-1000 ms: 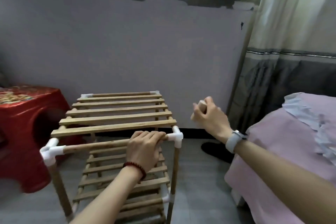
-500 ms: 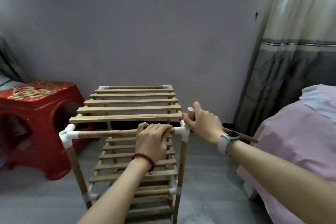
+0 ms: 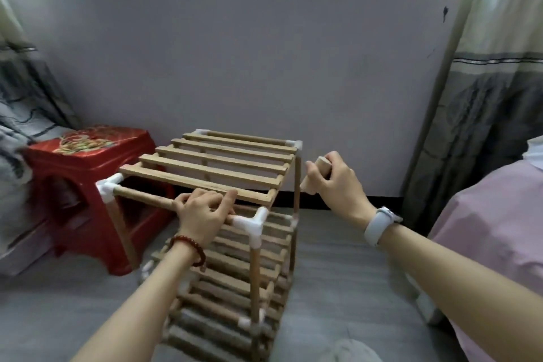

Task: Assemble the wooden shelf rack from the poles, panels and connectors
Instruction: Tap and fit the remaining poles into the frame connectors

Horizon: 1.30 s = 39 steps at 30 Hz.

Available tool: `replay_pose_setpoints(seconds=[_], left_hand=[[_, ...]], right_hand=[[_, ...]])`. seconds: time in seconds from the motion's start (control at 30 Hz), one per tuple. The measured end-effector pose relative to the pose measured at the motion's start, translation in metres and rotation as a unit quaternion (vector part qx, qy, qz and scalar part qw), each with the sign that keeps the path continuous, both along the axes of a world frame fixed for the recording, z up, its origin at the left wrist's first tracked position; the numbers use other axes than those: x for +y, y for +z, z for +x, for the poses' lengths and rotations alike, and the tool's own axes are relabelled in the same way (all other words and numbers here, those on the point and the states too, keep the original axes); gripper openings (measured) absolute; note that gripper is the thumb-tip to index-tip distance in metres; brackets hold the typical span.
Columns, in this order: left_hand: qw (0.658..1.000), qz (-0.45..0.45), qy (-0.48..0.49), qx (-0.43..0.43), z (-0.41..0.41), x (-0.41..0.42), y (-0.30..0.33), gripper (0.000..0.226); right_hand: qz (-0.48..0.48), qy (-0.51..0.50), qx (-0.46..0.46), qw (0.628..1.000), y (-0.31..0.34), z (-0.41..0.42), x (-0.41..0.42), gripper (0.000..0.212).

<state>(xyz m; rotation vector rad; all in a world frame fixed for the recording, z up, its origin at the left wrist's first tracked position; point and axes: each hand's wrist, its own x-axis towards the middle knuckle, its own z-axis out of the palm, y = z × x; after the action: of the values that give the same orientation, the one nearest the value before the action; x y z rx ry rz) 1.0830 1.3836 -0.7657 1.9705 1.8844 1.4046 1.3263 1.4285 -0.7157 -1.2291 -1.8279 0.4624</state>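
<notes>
1. Two hands work at the wooden shelf rack (image 3: 223,214), which stands on the grey floor (image 3: 338,273).
2. Left hand (image 3: 204,214): its grip is closed, fingers curled over the near top pole (image 3: 141,195), just left of the white corner connector (image 3: 254,225).
3. Right hand (image 3: 335,182): its grip wraps a short wooden piece (image 3: 316,175), held in the air right of the rack's top panel (image 3: 217,167) and apart from it; what kind of part it is looks unclear.
4. Left of the pole grip stands a red stool (image 3: 88,164); right of the raised grip lies a pink-covered bed (image 3: 493,229).
</notes>
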Motion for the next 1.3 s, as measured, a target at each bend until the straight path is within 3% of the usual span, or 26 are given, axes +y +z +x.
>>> replay_pose_setpoints(seconds=[0.13,0.23,0.27,0.37,0.47,0.53,0.6,0.67,0.73,0.8,0.83,0.9,0.93,0.97,1.03,1.1,1.17,1.23,1.27,1.3], left_hand=[[0.99,-0.114,-0.012,0.078,-0.072,-0.015,0.012,0.045],[0.978,-0.16,0.049,0.125,-0.119,-0.026,0.024,0.031],[0.97,-0.177,0.074,0.153,-0.133,-0.032,0.028,0.03],[0.931,-0.23,0.14,0.247,-0.166,-0.04,0.036,0.054],[0.892,-0.262,0.229,0.289,-0.18,-0.045,0.043,0.043],[0.906,-0.231,0.258,0.241,-0.169,-0.04,0.046,0.038],[0.929,-0.149,0.24,0.239,-0.139,-0.025,0.053,0.038],[0.955,-0.094,0.162,0.229,-0.095,-0.007,0.061,0.035],[0.969,-0.135,0.061,0.2,-0.045,0.009,0.055,0.04],[0.954,-0.205,0.031,0.214,-0.006,0.02,0.037,0.046],[0.945,-0.215,0.05,0.24,0.005,0.023,0.026,0.048],[0.939,-0.186,0.097,0.273,0.01,0.028,0.015,0.049],[0.939,-0.168,0.107,0.279,0.008,0.029,0.014,0.049],[0.94,-0.153,0.108,0.284,0.005,0.031,0.012,0.05],[0.937,-0.144,0.098,0.304,0.001,0.032,0.008,0.051],[0.936,-0.135,0.096,0.31,0.001,0.031,0.006,0.052],[0.938,-0.127,0.1,0.307,0.003,0.034,0.007,0.051],[0.938,-0.119,0.104,0.308,0.005,0.036,0.008,0.05],[0.938,-0.114,0.106,0.309,0.005,0.036,0.008,0.05],[0.938,-0.113,0.106,0.311,0.005,0.034,0.008,0.05]], right_hand=[[-0.037,-0.009,0.0,0.999,-0.013,-0.006,0.008,0.028],[-0.038,0.003,0.032,0.999,-0.014,-0.024,0.015,0.029],[-0.038,0.01,0.034,0.999,-0.013,-0.033,0.016,0.03],[-0.033,0.019,0.058,0.998,-0.012,-0.048,0.02,0.031],[-0.048,0.026,0.072,0.996,-0.009,-0.06,0.023,0.037],[-0.07,0.029,0.042,0.996,-0.004,-0.065,0.027,0.041],[-0.083,0.044,-0.045,0.995,0.011,-0.067,0.031,0.039],[-0.061,0.072,-0.182,0.979,0.033,-0.07,0.034,0.035],[-0.006,0.076,-0.246,0.966,0.064,-0.072,0.04,0.034],[0.078,0.041,-0.205,0.975,0.097,-0.075,0.043,0.039],[0.127,0.016,-0.139,0.982,0.107,-0.076,0.046,0.041],[0.197,-0.027,0.022,0.98,0.105,-0.079,0.048,0.04],[0.195,-0.045,0.034,0.979,0.088,-0.081,0.047,0.037],[0.159,-0.053,-0.016,0.986,0.061,-0.084,0.044,0.034],[0.057,-0.024,-0.216,0.974,0.006,-0.086,0.039,0.031],[0.058,-0.011,-0.268,0.962,0.01,-0.075,0.054,0.031],[0.102,-0.028,-0.151,0.983,0.052,-0.067,0.074,0.034],[0.154,-0.033,0.05,0.986,0.07,-0.071,0.079,0.038],[0.161,-0.035,0.073,0.984,0.063,-0.075,0.074,0.04],[0.153,-0.042,-0.017,0.987,0.045,-0.084,0.064,0.04]])
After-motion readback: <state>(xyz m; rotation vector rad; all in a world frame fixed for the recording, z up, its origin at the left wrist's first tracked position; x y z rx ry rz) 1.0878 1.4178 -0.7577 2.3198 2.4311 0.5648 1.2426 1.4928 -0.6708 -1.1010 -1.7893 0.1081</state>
